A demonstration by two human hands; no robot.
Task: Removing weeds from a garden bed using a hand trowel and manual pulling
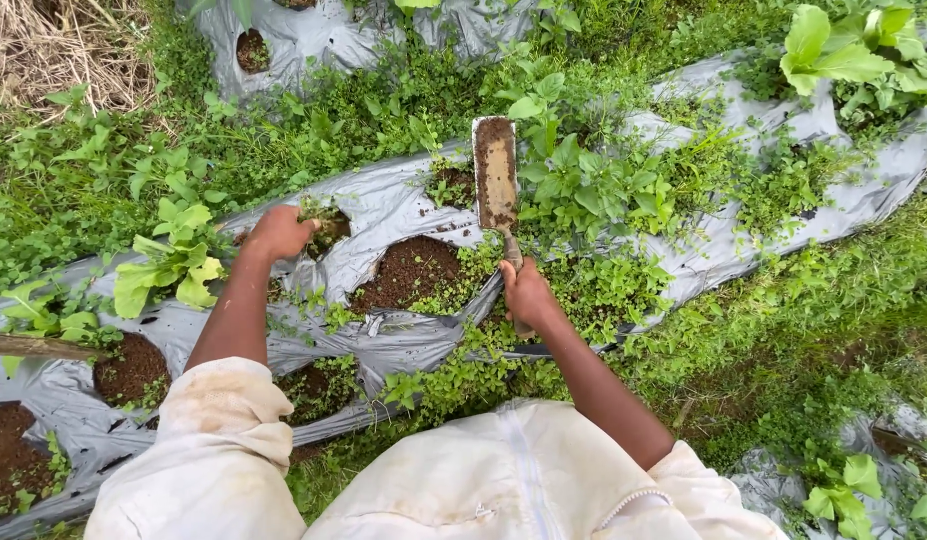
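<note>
Cream-coloured sleeves point(218, 450) fill the bottom of the frame, both bare forearms reaching up from them toward a raised bed covered in grey plastic mulch point(383, 205). Left of centre, the left hand point(280, 233) is curled shut over a tuft of small green weeds point(323, 212) at the edge of a planting hole. Just right of centre, the right hand point(527, 291) is closed around the handle of a hand trowel point(496, 180); its flat, soil-caked blade points up the frame, hanging over the mulch and the leafy plants point(583, 185) beside it. Between the two hands lies an open hole of bare brown soil point(408, 270), with low weeds crowding its right rim. More soil holes point(131, 368) sit in the plastic at lower left, beside a pale green leafy seedling point(173, 265). Dense weeds cover the ground on both sides of the bed, and dry straw point(58, 45) shows in the upper left corner.
</note>
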